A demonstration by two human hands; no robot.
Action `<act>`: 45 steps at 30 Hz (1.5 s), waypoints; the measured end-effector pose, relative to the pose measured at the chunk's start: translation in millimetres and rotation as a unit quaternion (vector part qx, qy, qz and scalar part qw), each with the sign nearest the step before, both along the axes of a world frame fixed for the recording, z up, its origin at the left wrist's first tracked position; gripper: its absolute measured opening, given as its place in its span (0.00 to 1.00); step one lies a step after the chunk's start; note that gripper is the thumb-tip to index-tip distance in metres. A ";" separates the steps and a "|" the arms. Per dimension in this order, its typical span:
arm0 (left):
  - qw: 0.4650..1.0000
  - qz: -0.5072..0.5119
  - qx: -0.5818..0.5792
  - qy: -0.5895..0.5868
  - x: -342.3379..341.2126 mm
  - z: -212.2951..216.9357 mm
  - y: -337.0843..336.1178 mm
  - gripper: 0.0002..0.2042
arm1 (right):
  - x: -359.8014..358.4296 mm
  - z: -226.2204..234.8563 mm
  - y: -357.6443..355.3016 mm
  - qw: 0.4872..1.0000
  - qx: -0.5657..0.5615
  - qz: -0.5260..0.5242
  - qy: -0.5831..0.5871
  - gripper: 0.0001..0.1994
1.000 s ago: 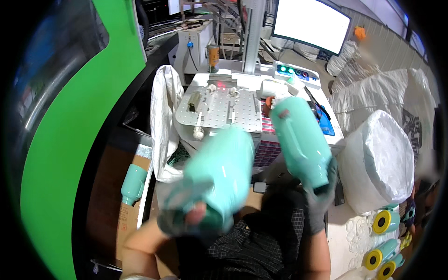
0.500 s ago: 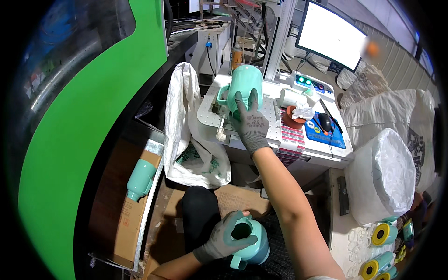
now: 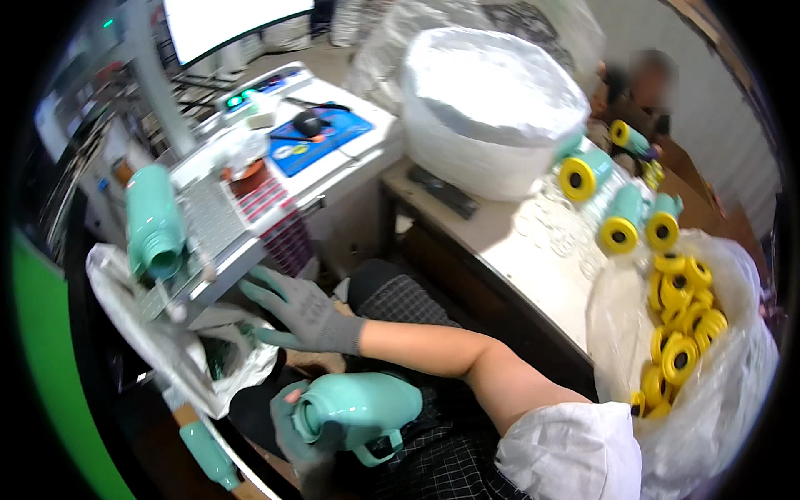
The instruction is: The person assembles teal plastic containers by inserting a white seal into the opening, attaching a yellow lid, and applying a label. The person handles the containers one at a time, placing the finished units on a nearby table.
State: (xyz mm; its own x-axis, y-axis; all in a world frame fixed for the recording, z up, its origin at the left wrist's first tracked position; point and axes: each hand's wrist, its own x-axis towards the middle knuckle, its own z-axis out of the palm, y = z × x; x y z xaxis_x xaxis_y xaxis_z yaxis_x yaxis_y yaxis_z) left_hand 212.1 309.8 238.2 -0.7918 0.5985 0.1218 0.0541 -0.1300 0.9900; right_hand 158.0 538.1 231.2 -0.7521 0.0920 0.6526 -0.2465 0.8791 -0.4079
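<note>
Left gloved hand (image 3: 297,435) is closed around the neck of a teal jug (image 3: 371,404) lying sideways at the lap. Right gloved hand (image 3: 307,312) is open, fingers spread, near the worktable edge; its print is blurred. Beyond, red-and-white labels (image 3: 271,208) bear illegible print.

At left, a hand could pass over the metal plate (image 3: 208,215) between the mint bottle (image 3: 152,204) and reddish bowl (image 3: 248,178); upper centre, a white sack (image 3: 483,154) (broad, bulging) blocks the bench (image 3: 529,279).

Black mouse (image 3: 307,124) on blue pad (image 3: 315,150), lit monitor (image 3: 233,23), white sack (image 3: 475,146) on side table (image 3: 533,287)
</note>
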 end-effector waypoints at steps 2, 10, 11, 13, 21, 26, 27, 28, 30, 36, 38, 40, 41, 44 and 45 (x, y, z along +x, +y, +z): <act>0.998 -0.061 -0.013 0.015 -12.5 4.5 -6.0 0.34 | 65.0 -27.2 33.1 0.998 -0.014 -0.056 -0.014 0.38; 0.980 -0.113 -0.110 0.121 -27.0 7.6 0.1 0.37 | 358.4 -4.5 140.2 0.853 -0.181 -0.490 0.011 0.30; 0.978 -0.116 -0.118 0.125 -26.6 11.3 5.3 0.36 | 406.2 -4.1 156.0 0.824 -0.140 -0.548 0.019 0.30; 0.984 -0.117 -0.109 0.076 -21.8 12.2 17.7 0.35 | 521.5 -1.7 176.7 0.727 -0.014 -0.687 0.010 0.25; 0.996 -0.074 -0.051 0.023 -2.2 32.4 39.6 0.30 | 849.6 -60.3 110.6 0.421 0.330 -0.813 -0.231 0.44; 0.958 -0.131 -0.124 0.221 -15.9 63.4 53.9 0.34 | 846.1 -66.4 90.2 0.390 0.074 -0.849 -0.348 0.42; 0.940 -0.152 -0.137 0.273 -17.6 62.5 49.1 0.36 | 832.2 -47.8 89.0 0.388 0.060 -0.851 -0.350 0.42; 0.936 -0.151 -0.152 0.279 -20.7 65.7 42.7 0.36 | 817.3 -30.5 85.4 0.384 0.051 -0.853 -0.349 0.42; 0.923 -0.137 -0.208 0.294 -5.6 81.2 45.0 0.36 | 781.1 -7.4 117.7 0.416 0.029 -0.838 -0.352 0.41; 0.905 -0.096 -0.229 0.345 -14.8 62.9 34.2 0.28 | 637.0 3.8 173.4 0.734 -0.082 -0.670 -0.069 0.29; 0.945 0.018 -0.170 0.279 -30.0 37.2 17.1 0.23 | 582.6 -31.7 204.5 0.796 -0.297 -0.520 0.082 0.26; 0.979 0.118 -0.086 0.141 -35.8 20.1 3.9 0.18 | 482.0 -53.0 206.7 0.761 -0.450 -0.432 0.176 0.22; 0.985 0.151 -0.048 0.069 -37.4 15.3 2.7 0.16 | 431.1 -51.7 186.0 0.810 -0.411 -0.372 0.191 0.24; 0.985 0.143 0.074 -0.068 -19.4 -20.0 0.7 0.18 | 277.4 39.2 105.9 0.817 -0.504 -0.261 0.105 0.21; 0.961 0.145 0.142 -0.187 -7.9 -21.6 8.7 0.18 | 245.9 52.1 87.7 0.787 -0.562 -0.233 0.100 0.20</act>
State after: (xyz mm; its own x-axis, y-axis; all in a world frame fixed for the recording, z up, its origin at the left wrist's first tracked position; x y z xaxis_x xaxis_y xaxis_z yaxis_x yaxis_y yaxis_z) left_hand 204.3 318.5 216.5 -0.9401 0.3317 -0.0784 -0.2247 -0.4302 0.8743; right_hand 403.9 625.8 283.4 -0.3579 0.9317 0.0624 -0.1612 0.0042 -0.9869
